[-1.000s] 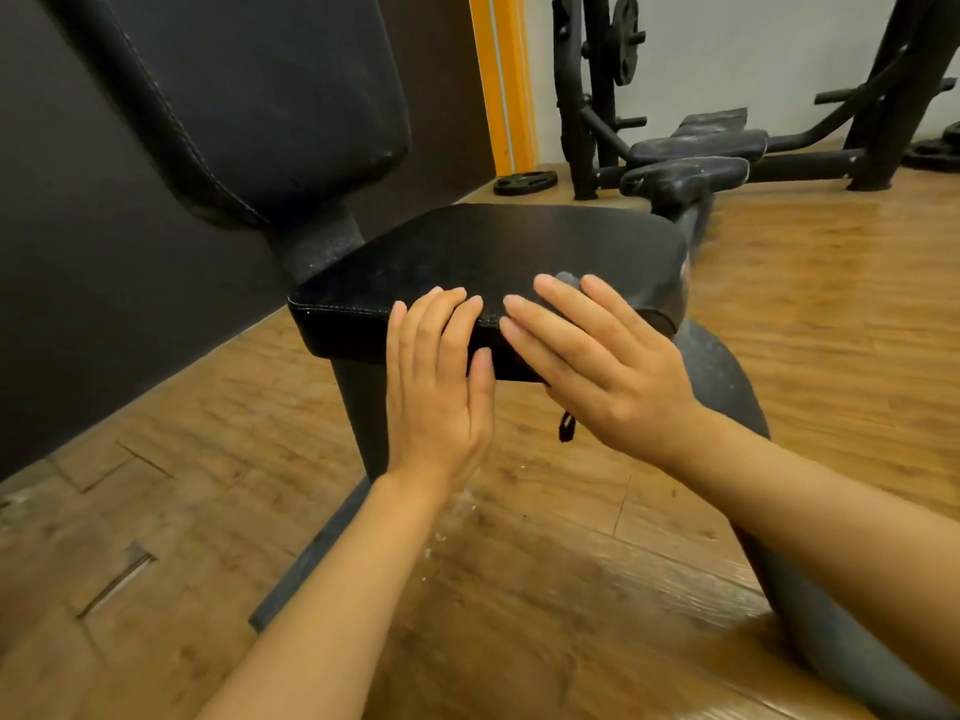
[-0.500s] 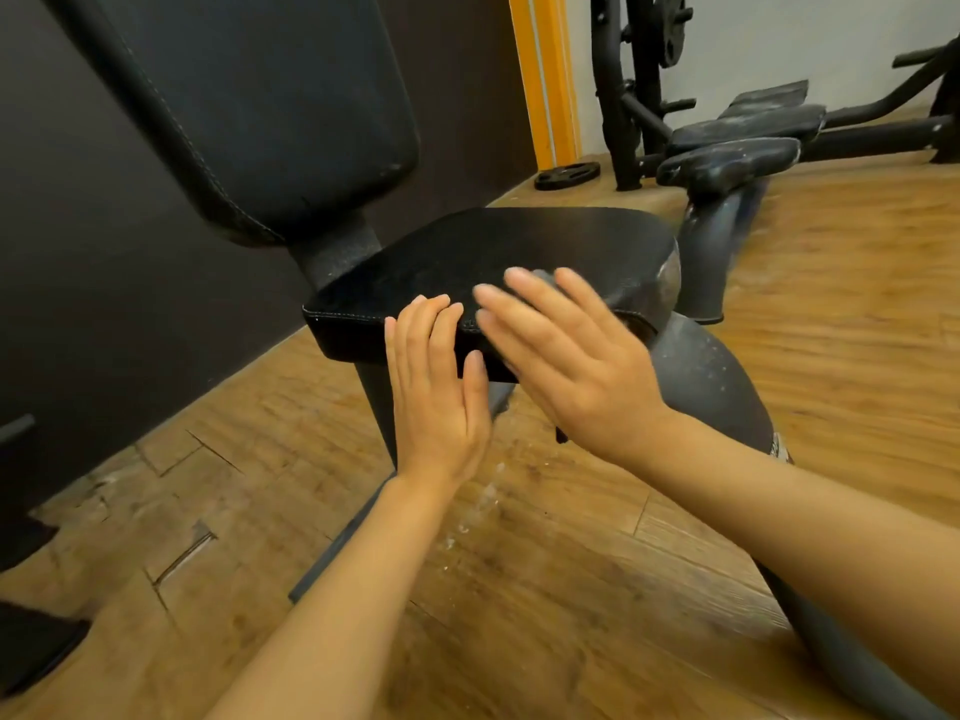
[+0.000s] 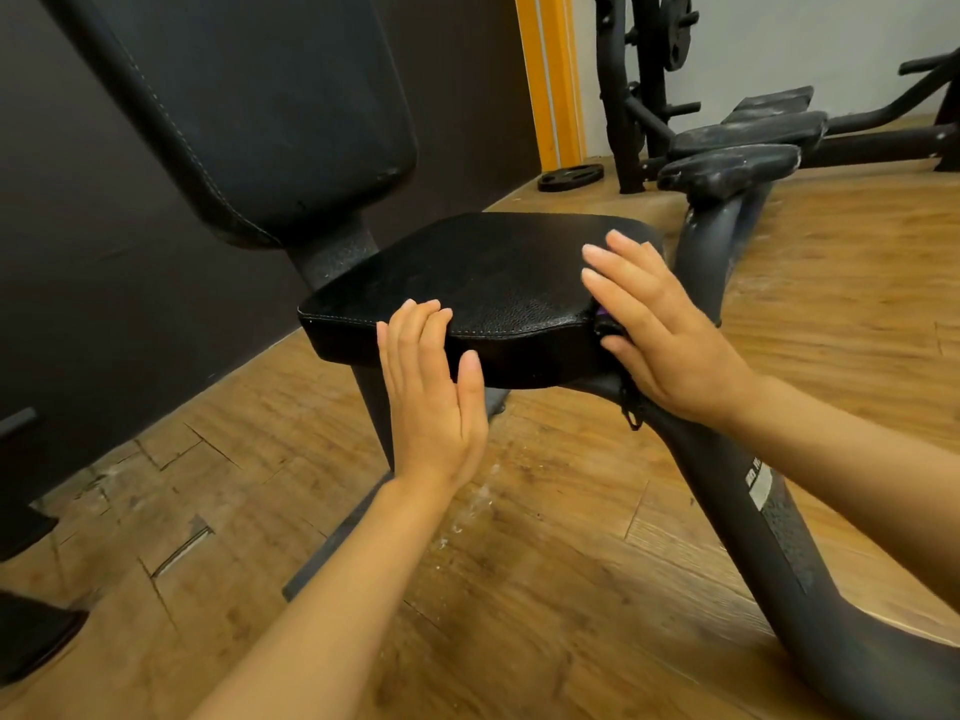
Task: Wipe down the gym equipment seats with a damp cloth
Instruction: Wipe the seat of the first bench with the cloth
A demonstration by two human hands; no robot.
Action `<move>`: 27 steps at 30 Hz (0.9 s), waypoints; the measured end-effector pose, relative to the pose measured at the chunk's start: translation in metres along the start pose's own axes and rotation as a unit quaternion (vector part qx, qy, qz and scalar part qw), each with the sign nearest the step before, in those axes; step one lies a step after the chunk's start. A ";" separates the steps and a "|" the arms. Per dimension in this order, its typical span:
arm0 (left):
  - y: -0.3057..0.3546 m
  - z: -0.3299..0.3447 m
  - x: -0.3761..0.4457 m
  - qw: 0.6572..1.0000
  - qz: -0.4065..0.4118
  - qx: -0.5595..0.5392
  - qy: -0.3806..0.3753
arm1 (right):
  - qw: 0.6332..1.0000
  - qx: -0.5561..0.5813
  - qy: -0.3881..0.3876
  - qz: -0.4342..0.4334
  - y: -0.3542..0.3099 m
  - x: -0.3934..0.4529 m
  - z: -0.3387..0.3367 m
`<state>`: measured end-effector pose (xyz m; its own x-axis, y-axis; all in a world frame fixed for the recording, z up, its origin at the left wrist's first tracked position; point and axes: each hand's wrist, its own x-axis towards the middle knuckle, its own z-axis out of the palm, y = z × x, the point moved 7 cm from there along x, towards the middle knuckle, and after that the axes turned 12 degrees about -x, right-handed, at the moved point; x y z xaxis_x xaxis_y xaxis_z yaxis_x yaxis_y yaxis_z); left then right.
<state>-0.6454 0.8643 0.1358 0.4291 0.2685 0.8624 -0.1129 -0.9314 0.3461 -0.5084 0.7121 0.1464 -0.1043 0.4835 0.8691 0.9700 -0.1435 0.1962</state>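
From the head camera, the right hand (image 3: 670,335) presses a dark cloth (image 3: 610,324) flat-fingered against the seat (image 3: 493,283), at its near right corner. The left hand (image 3: 428,392) lies flat on the seat's front edge, holding nothing. The cloth, mostly hidden and only pressed, could slip off that corner to the floor (image 3: 571,589). One cloth; one seat here, more pads (image 3: 727,166) beyond it.
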 end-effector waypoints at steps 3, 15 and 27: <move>0.010 0.004 0.002 1.000 0.012 0.008 -0.009 | 0.997 -0.046 0.062 -0.026 -0.025 0.011 -0.001; 0.047 0.030 0.008 0.991 0.122 0.029 -0.046 | 1.000 0.011 -0.018 0.023 -0.009 0.002 -0.005; 0.047 0.046 0.004 0.991 0.123 0.025 0.055 | 0.995 0.012 -0.011 0.094 -0.023 0.001 -0.003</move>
<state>-0.6075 0.8105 0.1386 0.2932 0.0555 0.9544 -0.1563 -0.9821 0.1052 -0.5312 0.7139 0.1443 0.0847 0.4682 0.8795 0.9770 -0.2125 0.0190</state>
